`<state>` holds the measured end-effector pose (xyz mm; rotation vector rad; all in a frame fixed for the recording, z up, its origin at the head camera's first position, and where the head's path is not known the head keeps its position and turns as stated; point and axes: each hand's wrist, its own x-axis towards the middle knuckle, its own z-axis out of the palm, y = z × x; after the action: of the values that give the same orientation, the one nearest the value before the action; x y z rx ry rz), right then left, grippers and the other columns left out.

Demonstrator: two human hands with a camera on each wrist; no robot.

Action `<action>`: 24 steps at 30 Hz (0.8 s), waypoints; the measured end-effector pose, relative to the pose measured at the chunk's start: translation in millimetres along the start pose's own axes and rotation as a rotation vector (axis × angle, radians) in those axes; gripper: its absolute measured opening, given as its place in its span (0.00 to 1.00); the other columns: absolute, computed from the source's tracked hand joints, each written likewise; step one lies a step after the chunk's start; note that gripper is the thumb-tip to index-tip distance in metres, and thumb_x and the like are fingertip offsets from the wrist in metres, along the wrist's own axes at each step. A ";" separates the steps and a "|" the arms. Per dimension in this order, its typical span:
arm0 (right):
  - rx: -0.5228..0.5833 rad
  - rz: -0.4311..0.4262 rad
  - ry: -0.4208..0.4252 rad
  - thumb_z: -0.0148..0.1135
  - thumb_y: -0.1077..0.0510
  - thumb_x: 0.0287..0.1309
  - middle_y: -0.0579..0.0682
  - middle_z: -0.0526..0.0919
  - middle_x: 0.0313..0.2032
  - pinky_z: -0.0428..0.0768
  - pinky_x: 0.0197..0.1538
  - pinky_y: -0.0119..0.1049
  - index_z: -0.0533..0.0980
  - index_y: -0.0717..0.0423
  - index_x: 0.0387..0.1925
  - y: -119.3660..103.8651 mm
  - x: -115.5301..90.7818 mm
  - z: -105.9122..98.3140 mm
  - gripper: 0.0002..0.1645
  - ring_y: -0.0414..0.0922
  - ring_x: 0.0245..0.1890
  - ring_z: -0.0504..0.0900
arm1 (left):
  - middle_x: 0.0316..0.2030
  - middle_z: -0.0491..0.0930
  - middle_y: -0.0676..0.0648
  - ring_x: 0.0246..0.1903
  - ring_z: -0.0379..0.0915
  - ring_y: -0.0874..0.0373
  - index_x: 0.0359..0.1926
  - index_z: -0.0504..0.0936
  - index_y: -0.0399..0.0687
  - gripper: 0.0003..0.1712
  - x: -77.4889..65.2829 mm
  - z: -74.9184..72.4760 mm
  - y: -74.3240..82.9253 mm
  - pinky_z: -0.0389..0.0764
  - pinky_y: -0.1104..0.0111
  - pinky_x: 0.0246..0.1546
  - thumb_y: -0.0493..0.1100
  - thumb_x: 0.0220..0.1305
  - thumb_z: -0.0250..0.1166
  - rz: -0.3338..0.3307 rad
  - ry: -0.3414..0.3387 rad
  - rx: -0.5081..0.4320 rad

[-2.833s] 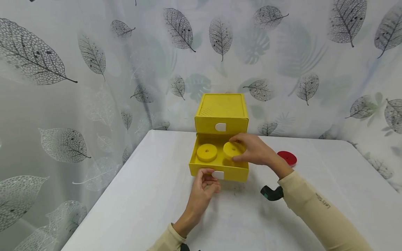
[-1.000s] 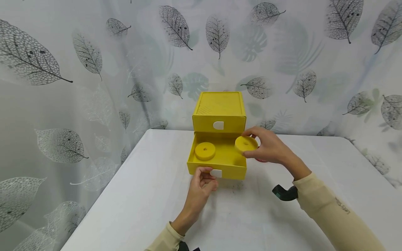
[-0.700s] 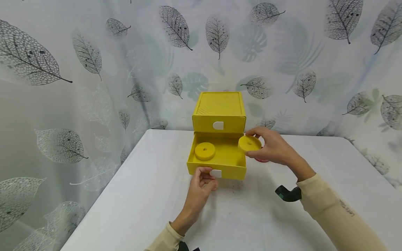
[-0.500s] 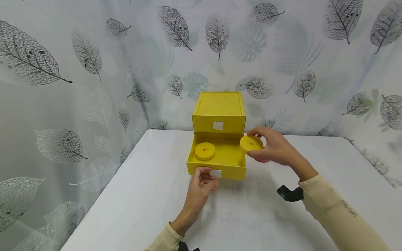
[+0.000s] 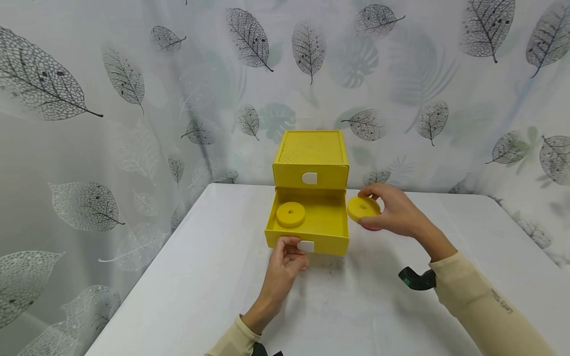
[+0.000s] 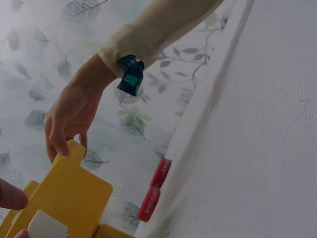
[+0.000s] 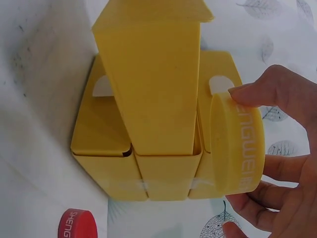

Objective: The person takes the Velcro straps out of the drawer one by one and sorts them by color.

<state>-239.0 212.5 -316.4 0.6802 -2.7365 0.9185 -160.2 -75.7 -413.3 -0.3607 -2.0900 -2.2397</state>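
Note:
A yellow drawer cabinet [image 5: 311, 148] stands at the table's back, its middle drawer [image 5: 327, 222] pulled out. The left hand [image 5: 280, 274] grips the drawer's front beside the white pull [image 5: 306, 246]; in the left wrist view fingers [image 6: 12, 196] show around it. One yellow round disc [image 5: 291, 214] with a small centre hole lies in the drawer's left half. The right hand [image 5: 396, 210] pinches a second yellow disc [image 5: 362, 208] between thumb and fingers, just outside the drawer's right wall. In the right wrist view that held disc shows white lettering on its rim.
Two red discs [image 6: 156, 186] sit on the table right of the cabinet; in the head view they lie mostly behind the right hand. The white table [image 5: 200, 277] meets a leaf-patterned curtain [image 5: 178, 99] at the back. Dark devices [image 5: 418, 279] are worn at the wrists.
Held in the right hand, the yellow disc has risen from the drawer's right half and moved right, past its side wall. The left hand stays at the drawer front.

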 end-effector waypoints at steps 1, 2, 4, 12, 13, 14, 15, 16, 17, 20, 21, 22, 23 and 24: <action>0.001 0.007 -0.003 0.80 0.53 0.51 0.58 0.81 0.53 0.76 0.52 0.55 0.78 0.64 0.59 0.6 -0.5 0.1 0.36 0.56 0.53 0.74 | 0.47 0.73 0.32 0.40 0.76 0.52 0.60 0.70 0.35 0.24 0.0 -0.1 -0.1 0.81 0.69 0.43 0.33 0.64 0.64 0.000 0.000 -0.001; -0.001 0.014 -0.005 0.80 0.53 0.51 0.58 0.81 0.53 0.76 0.52 0.55 0.78 0.64 0.60 1.1 -1.2 0.1 0.37 0.56 0.53 0.74 | 0.47 0.73 0.31 0.40 0.76 0.52 0.60 0.70 0.35 0.24 -0.1 -0.1 -0.2 0.81 0.69 0.43 0.33 0.64 0.64 0.000 0.000 -0.001; -0.003 0.024 -0.009 0.80 0.52 0.51 0.58 0.80 0.53 0.76 0.52 0.55 0.77 0.64 0.60 2.5 -2.1 0.1 0.37 0.57 0.53 0.73 | 0.48 0.73 0.31 0.40 0.76 0.51 0.60 0.70 0.35 0.24 -0.2 -0.2 -0.3 0.81 0.69 0.43 0.33 0.64 0.64 -0.001 -0.001 -0.002; -0.008 0.055 -0.005 0.81 0.49 0.51 0.58 0.80 0.54 0.75 0.53 0.56 0.77 0.62 0.60 8.6 -7.0 0.0 0.38 0.57 0.55 0.73 | 0.48 0.73 0.31 0.40 0.76 0.51 0.60 0.69 0.35 0.23 0.0 0.4 -0.6 0.80 0.69 0.43 0.30 0.65 0.62 0.001 0.003 0.000; -0.010 0.058 -0.004 0.81 0.49 0.50 0.58 0.80 0.54 0.75 0.53 0.56 0.77 0.62 0.60 9.2 -7.6 0.1 0.38 0.57 0.55 0.73 | 0.48 0.73 0.31 0.40 0.76 0.51 0.59 0.69 0.35 0.23 0.0 0.6 -0.5 0.80 0.69 0.43 0.30 0.65 0.62 0.001 0.004 0.001; -0.012 0.060 -0.003 0.81 0.49 0.50 0.58 0.80 0.54 0.75 0.54 0.57 0.77 0.62 0.60 9.9 -8.1 0.2 0.39 0.58 0.55 0.73 | 0.48 0.73 0.31 0.40 0.76 0.51 0.59 0.69 0.35 0.23 0.0 0.7 -0.5 0.80 0.69 0.43 0.30 0.65 0.62 0.000 0.005 0.002; -0.013 0.061 -0.001 0.81 0.49 0.50 0.58 0.80 0.54 0.75 0.54 0.57 0.77 0.62 0.59 10.6 -8.5 0.4 0.38 0.58 0.55 0.73 | 0.48 0.73 0.31 0.40 0.76 0.51 0.59 0.69 0.35 0.23 0.1 0.8 -0.4 0.80 0.69 0.43 0.30 0.65 0.62 0.001 0.007 0.003; -0.015 0.063 0.001 0.81 0.49 0.50 0.58 0.80 0.54 0.75 0.54 0.57 0.78 0.62 0.59 11.4 -9.0 0.6 0.38 0.58 0.55 0.73 | 0.47 0.73 0.31 0.40 0.76 0.52 0.59 0.69 0.35 0.23 0.2 0.9 -0.4 0.80 0.69 0.43 0.30 0.65 0.62 0.001 0.008 0.005; -0.017 0.065 0.003 0.82 0.49 0.50 0.58 0.80 0.53 0.75 0.54 0.57 0.78 0.62 0.59 12.3 -9.4 0.8 0.38 0.58 0.55 0.73 | 0.47 0.73 0.31 0.40 0.76 0.52 0.59 0.69 0.35 0.23 0.3 1.1 -0.4 0.80 0.69 0.43 0.31 0.64 0.62 0.002 0.009 0.006; -0.030 0.064 0.007 0.81 0.48 0.50 0.57 0.80 0.52 0.75 0.53 0.57 0.78 0.62 0.58 15.3 -10.2 1.5 0.38 0.57 0.53 0.74 | 0.47 0.73 0.31 0.40 0.76 0.52 0.59 0.70 0.34 0.23 0.3 1.4 -0.4 0.80 0.69 0.43 0.31 0.64 0.63 0.004 0.012 0.005; -0.032 0.063 0.009 0.81 0.48 0.50 0.57 0.80 0.51 0.75 0.53 0.56 0.78 0.62 0.58 16.4 -10.6 1.5 0.37 0.57 0.52 0.74 | 0.47 0.73 0.31 0.40 0.76 0.52 0.59 0.70 0.34 0.23 0.2 1.5 -0.4 0.80 0.69 0.43 0.31 0.64 0.63 0.006 0.012 0.005; -0.035 0.060 0.011 0.81 0.48 0.50 0.57 0.80 0.51 0.75 0.52 0.56 0.78 0.63 0.58 17.4 -10.9 1.6 0.37 0.57 0.52 0.74 | 0.47 0.73 0.31 0.40 0.76 0.52 0.59 0.70 0.34 0.23 0.2 1.6 -0.5 0.80 0.69 0.43 0.31 0.64 0.63 0.006 0.013 0.005; -0.037 0.057 0.013 0.81 0.48 0.51 0.57 0.81 0.51 0.76 0.51 0.55 0.78 0.63 0.58 18.5 -11.3 1.6 0.37 0.56 0.51 0.75 | 0.47 0.73 0.31 0.40 0.76 0.52 0.59 0.70 0.34 0.24 0.1 1.7 -0.4 0.80 0.69 0.43 0.32 0.63 0.64 0.007 0.013 0.003; -0.039 0.054 0.014 0.80 0.48 0.51 0.57 0.81 0.51 0.76 0.50 0.54 0.78 0.63 0.58 19.5 -11.6 1.6 0.37 0.56 0.51 0.75 | 0.47 0.73 0.31 0.40 0.76 0.52 0.59 0.70 0.34 0.24 0.1 1.7 -0.3 0.80 0.69 0.42 0.32 0.63 0.64 0.008 0.013 0.003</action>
<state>-238.0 229.5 -331.5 0.5933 -2.7655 0.8758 -160.1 -73.9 -413.5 -0.3519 -2.0822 -2.2277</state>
